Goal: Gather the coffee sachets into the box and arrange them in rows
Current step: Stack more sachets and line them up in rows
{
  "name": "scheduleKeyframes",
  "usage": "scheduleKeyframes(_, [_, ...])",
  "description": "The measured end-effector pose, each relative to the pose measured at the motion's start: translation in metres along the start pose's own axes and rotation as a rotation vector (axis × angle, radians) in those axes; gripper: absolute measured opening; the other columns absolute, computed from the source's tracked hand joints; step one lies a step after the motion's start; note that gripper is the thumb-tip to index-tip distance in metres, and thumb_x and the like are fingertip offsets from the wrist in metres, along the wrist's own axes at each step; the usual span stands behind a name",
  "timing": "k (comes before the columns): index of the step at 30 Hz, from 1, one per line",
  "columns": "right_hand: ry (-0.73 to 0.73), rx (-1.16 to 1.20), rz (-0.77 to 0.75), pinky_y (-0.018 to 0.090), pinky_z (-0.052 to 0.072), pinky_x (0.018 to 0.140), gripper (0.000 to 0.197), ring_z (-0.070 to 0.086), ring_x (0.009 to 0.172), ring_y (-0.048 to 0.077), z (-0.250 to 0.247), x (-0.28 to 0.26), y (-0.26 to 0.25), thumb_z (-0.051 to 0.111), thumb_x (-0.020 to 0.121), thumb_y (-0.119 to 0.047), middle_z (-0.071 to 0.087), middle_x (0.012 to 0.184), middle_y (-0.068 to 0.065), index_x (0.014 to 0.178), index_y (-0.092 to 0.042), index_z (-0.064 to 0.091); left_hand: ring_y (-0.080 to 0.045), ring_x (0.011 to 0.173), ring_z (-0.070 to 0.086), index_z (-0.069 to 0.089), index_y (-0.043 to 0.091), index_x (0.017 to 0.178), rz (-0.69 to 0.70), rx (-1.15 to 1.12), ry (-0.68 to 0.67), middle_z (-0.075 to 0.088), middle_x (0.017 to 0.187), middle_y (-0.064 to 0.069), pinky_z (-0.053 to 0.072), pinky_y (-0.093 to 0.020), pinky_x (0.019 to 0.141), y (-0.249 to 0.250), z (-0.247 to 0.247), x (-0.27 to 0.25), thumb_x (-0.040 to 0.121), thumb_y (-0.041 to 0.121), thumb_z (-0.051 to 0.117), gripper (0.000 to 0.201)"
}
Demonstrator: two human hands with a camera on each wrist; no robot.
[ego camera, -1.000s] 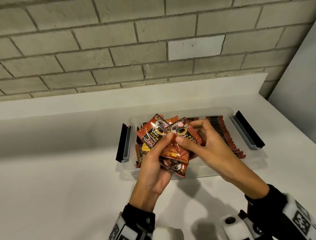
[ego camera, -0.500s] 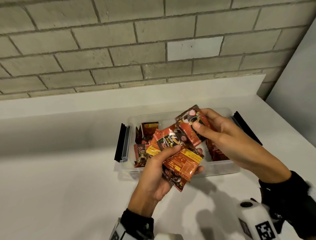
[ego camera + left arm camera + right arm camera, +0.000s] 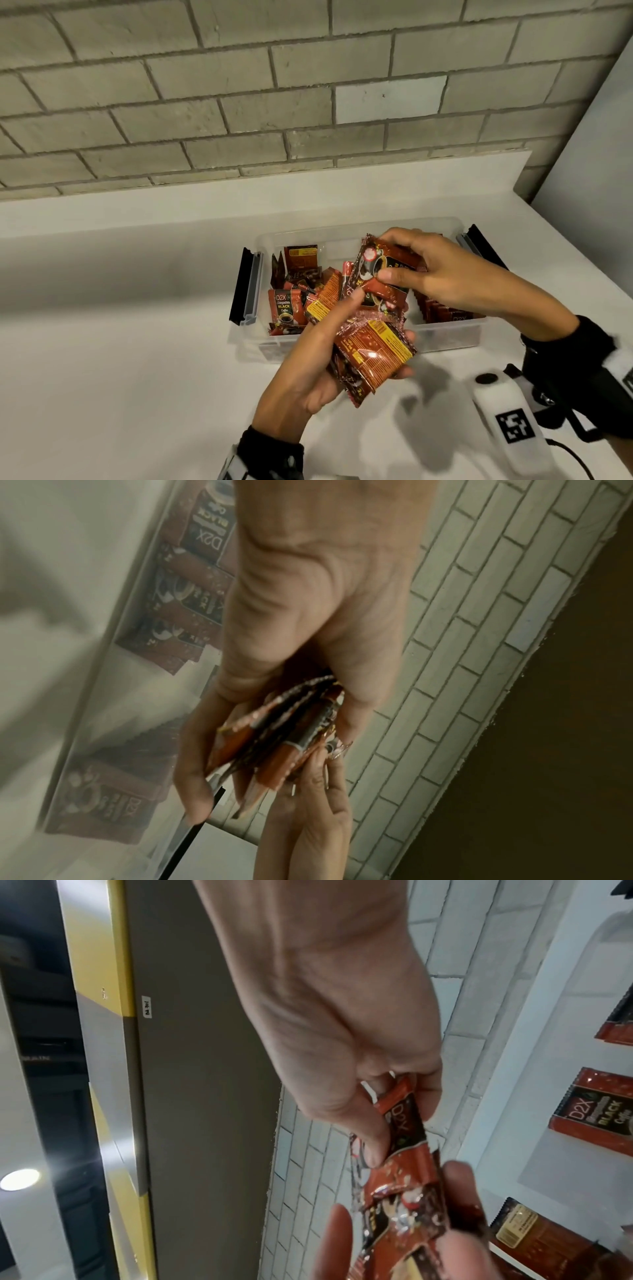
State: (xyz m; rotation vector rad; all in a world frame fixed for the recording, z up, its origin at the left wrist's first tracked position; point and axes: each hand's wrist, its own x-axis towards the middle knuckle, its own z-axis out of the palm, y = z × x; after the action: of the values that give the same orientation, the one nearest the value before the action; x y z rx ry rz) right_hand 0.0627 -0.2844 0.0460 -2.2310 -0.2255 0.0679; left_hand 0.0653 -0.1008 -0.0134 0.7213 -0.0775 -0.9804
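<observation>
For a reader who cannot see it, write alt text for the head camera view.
Two hands sort red coffee sachets over a clear plastic box: the left hand grips a fanned bundle, the right hand pinches a single sachet.

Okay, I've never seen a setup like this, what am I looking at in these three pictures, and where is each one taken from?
No machine here: a person's two bare hands, filmed by worn cameras. The wide picture comes from a head camera; the other two look along each wrist. A clear plastic box sits on a white counter, with coffee sachets inside. The left hand grips a bundle of sachets. The right hand pinches a single sachet between thumb and fingers, above the box.
</observation>
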Motion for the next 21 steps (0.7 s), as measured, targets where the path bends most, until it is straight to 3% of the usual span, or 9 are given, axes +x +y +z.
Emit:
scheduleKeyframes(3, [-0.014, 0.076, 0.031, 0.038, 0.052, 0.090, 0.023, 0.063, 0.098, 0.008, -0.006, -0.001, 0.002, 0.060, 0.089, -0.020, 0.066, 0.105, -0.005, 0.112, -0.022, 0.056, -0.041, 0.095, 0.065, 0.060, 0.007, 0.119, -0.004, -0.042, 0.016, 0.063, 0.110, -0.028, 0.053, -0.057, 0.078, 0.004, -0.001, -0.002, 0.081, 0.034, 0.064, 0.047])
scheduleKeyframes(7, [-0.037, 0.137, 0.077, 0.036, 0.053, 0.090, 0.025, 0.063, 0.101, 0.009, -0.006, 0.000, 0.010, 0.062, 0.087, -0.023, 0.066, 0.109, -0.005, 0.112, -0.026, 0.055, -0.039, 0.092, 0.066, 0.049, 0.005, 0.129, 0.009, -0.036, 0.066, 0.064, 0.106, -0.027, 0.053, -0.055, 0.078, 0.004, 0.000, -0.002, 0.086, 0.026, 0.063, 0.050])
scheduleKeyframes(10, [0.079, 0.209, 0.112, 0.037, 0.052, 0.092, 0.033, 0.057, 0.112, 0.013, -0.007, 0.002, 0.018, 0.069, 0.081, -0.021, 0.058, 0.115, -0.003, 0.107, -0.030, 0.051, -0.038, 0.086, 0.067, 0.052, 0.006, 0.121, 0.022, -0.015, 0.094, 0.067, 0.099, -0.025, 0.052, -0.054, 0.078, 0.007, 0.002, -0.004, 0.083, 0.026, 0.058, 0.043])
scheduleKeyframes(12, [0.124, 0.205, 0.070, 0.031, 0.055, 0.086, 0.028, 0.059, 0.109, 0.013, -0.012, 0.001, 0.018, 0.068, 0.082, -0.016, 0.058, 0.113, -0.003, 0.103, -0.030, 0.055, -0.038, 0.086, 0.067, 0.052, 0.006, 0.121, 0.019, -0.025, 0.109, 0.067, 0.100, -0.025, 0.053, -0.054, 0.076, 0.008, 0.001, -0.006, 0.083, 0.025, 0.059, 0.044])
scheduleKeyframes(16, [0.055, -0.019, -0.123, 0.018, 0.048, 0.086, 0.036, 0.049, 0.108, 0.001, -0.023, -0.002, 0.011, 0.061, 0.088, -0.005, 0.049, 0.108, -0.013, 0.099, -0.039, 0.065, -0.038, 0.085, 0.068, 0.051, 0.007, 0.123, -0.013, -0.015, 0.114, 0.066, 0.104, -0.025, 0.052, -0.056, 0.077, 0.010, 0.002, -0.007, 0.083, 0.025, 0.059, 0.044])
scheduleKeyframes(18, [-0.043, -0.192, -0.212, 0.010, 0.042, 0.085, 0.043, 0.038, 0.111, -0.003, -0.027, -0.002, 0.004, 0.057, 0.089, 0.000, 0.043, 0.113, -0.017, 0.097, -0.041, 0.066, -0.039, 0.085, 0.068, 0.054, 0.007, 0.120, -0.036, 0.025, 0.126, 0.067, 0.105, -0.025, 0.052, -0.057, 0.076, 0.011, 0.004, -0.007, 0.081, 0.025, 0.060, 0.043])
scheduleKeyframes(21, [-0.200, -0.423, -0.313, 0.006, 0.039, 0.086, 0.046, 0.027, 0.118, -0.006, -0.029, 0.001, -0.007, 0.053, 0.087, 0.005, 0.035, 0.127, -0.017, 0.094, -0.038, 0.068, -0.039, 0.085, 0.067, 0.055, 0.007, 0.119, -0.094, 0.068, 0.110, 0.067, 0.107, -0.025, 0.053, -0.057, 0.074, 0.012, 0.005, -0.004, 0.083, 0.027, 0.065, 0.043])
